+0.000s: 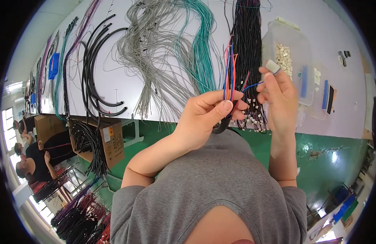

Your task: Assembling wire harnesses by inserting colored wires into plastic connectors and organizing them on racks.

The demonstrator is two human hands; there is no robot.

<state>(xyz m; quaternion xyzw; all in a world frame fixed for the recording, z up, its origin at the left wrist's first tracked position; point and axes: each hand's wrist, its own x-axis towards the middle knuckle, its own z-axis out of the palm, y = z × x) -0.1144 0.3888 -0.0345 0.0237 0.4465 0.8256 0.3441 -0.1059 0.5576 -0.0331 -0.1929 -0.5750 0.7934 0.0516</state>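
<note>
My left hand (210, 112) is closed around a black-sheathed cable (223, 125). Red, blue and orange wires (230, 77) fan upward out of its end, above my thumb. To the right, my right hand (279, 95) pinches a white plastic connector (273, 66) between thumb and fingers. A blue wire (252, 86) runs from the bundle at my left hand toward the right fingers; whether it enters the connector is hidden. Behind my hands lies a thick bundle of black wires (248, 36), with small white connectors (253, 118) on its near ends.
A clear plastic bin (308, 49) with white connectors stands right of the black bundle. Grey wires (145, 53), teal wires (203, 49) and black tubes (90, 69) cover the left of the white table (326, 118). A cardboard box (113, 142) of black cables stands below. People (41, 158) sit far left.
</note>
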